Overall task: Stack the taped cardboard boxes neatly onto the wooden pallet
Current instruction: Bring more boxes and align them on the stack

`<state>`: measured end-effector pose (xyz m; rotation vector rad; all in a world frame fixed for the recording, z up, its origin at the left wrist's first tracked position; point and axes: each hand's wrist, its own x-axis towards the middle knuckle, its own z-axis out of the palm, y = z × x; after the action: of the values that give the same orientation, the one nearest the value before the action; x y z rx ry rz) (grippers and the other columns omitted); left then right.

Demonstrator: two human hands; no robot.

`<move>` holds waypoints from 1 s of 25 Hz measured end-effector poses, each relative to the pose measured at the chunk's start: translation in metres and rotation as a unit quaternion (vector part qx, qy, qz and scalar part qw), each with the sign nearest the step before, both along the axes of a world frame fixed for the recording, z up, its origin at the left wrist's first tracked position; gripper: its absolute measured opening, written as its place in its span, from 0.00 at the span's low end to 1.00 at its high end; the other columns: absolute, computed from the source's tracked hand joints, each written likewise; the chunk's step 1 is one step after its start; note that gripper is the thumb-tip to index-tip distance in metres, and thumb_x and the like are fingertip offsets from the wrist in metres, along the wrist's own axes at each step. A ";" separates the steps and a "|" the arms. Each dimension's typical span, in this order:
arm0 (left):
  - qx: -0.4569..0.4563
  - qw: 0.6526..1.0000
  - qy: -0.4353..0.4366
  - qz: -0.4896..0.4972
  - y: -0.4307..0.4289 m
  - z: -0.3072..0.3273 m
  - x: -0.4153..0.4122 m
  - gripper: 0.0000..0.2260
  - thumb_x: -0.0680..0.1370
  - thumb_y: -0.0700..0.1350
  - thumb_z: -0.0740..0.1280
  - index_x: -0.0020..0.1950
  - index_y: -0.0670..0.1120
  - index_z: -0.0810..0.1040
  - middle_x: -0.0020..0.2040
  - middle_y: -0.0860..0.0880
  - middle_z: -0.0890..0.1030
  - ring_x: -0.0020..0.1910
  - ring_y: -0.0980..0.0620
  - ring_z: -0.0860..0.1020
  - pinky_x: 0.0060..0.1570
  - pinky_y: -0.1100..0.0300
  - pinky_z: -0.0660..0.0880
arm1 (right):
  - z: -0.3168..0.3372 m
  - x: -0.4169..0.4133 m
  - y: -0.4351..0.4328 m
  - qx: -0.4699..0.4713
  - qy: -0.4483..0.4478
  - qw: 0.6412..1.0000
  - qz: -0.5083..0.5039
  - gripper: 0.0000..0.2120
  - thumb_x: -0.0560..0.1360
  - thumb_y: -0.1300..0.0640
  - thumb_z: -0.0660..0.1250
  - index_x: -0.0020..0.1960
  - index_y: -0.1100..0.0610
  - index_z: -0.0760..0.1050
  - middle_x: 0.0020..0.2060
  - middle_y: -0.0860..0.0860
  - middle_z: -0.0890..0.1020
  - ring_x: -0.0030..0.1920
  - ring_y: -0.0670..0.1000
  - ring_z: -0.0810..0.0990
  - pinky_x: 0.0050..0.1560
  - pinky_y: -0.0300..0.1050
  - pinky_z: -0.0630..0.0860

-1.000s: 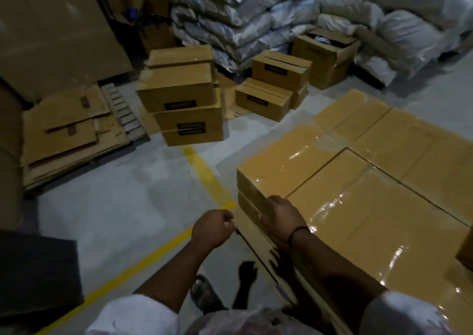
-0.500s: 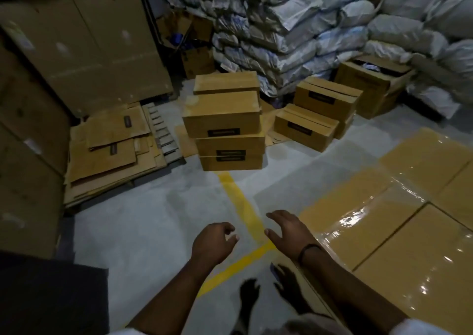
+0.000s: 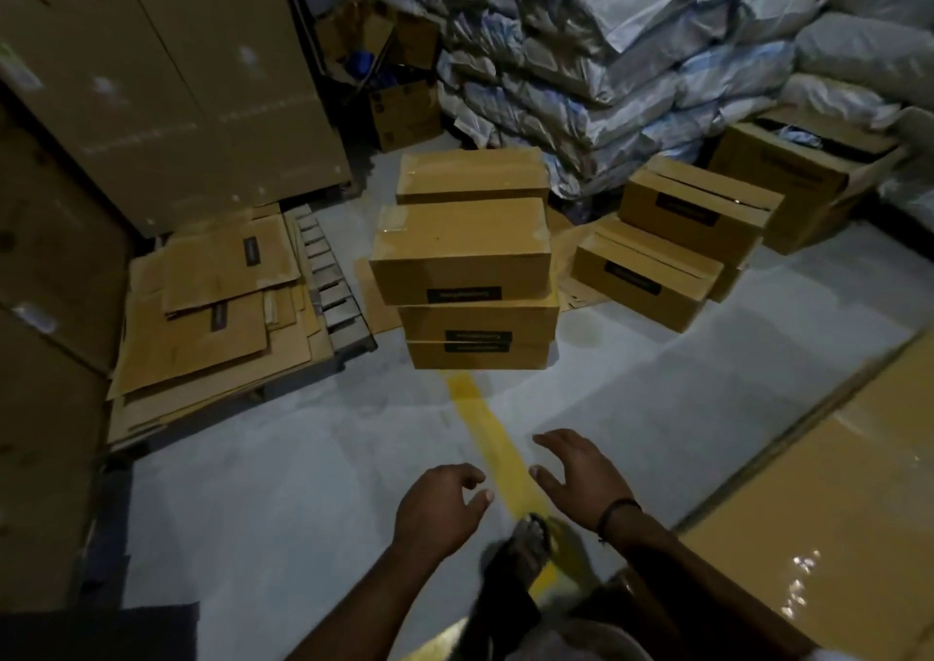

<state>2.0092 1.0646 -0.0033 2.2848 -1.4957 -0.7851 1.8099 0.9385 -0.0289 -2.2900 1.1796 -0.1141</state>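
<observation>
A pile of taped cardboard boxes [image 3: 462, 251] stands on the grey floor straight ahead, three high in front with another box [image 3: 470, 175] behind. Two more boxes [image 3: 647, 276] [image 3: 700, 205] sit to its right. At the right edge lie the shiny taped tops of the stacked boxes [image 3: 829, 498]; whatever they rest on is hidden. My left hand [image 3: 437, 504] and my right hand [image 3: 581, 478] hover empty above the floor, fingers loosely spread, well short of the pile.
Flattened cardboard sheets [image 3: 212, 306] lie on a low pallet [image 3: 328, 281] at the left. Tall cardboard panels [image 3: 177, 79] lean at the back left. Stacked white sacks [image 3: 632, 54] fill the back right, with an open box [image 3: 803, 180] beside them. A yellow floor line [image 3: 485, 428] runs forward.
My right hand left the edge of the stacked boxes. The view swung left, and the pile of loose boxes came nearer. Both hands now hang free over the floor.
</observation>
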 end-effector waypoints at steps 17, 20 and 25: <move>0.016 0.986 0.098 0.135 -0.342 0.006 0.151 0.15 0.78 0.58 0.70 0.63 0.55 0.82 0.58 0.57 0.83 0.58 0.54 0.81 0.56 0.58 0.78 | 0.028 0.176 -0.364 0.031 0.012 0.998 0.052 0.24 0.79 0.44 0.65 0.72 0.51 0.72 0.68 0.51 0.76 0.67 0.54 0.74 0.65 0.50 0.73; 0.027 0.983 0.108 0.143 -0.404 -0.007 0.181 0.17 0.80 0.56 0.69 0.67 0.54 0.80 0.61 0.54 0.83 0.59 0.52 0.81 0.55 0.60 0.77 | 0.021 0.216 -0.428 0.038 0.051 0.995 0.078 0.26 0.79 0.42 0.64 0.74 0.49 0.69 0.72 0.50 0.73 0.70 0.54 0.71 0.67 0.52 0.72; 0.047 0.975 0.150 0.157 -0.515 -0.035 0.243 0.16 0.81 0.53 0.68 0.66 0.50 0.77 0.60 0.50 0.81 0.52 0.52 0.80 0.43 0.63 0.76 | 0.023 0.292 -0.542 -0.001 0.098 0.985 0.145 0.23 0.80 0.47 0.66 0.73 0.50 0.69 0.70 0.52 0.73 0.67 0.55 0.72 0.65 0.50 0.72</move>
<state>2.2519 0.5497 -0.0384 2.2645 -0.9567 -1.0654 2.1021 0.3969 -0.0055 -2.4906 0.9224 0.2238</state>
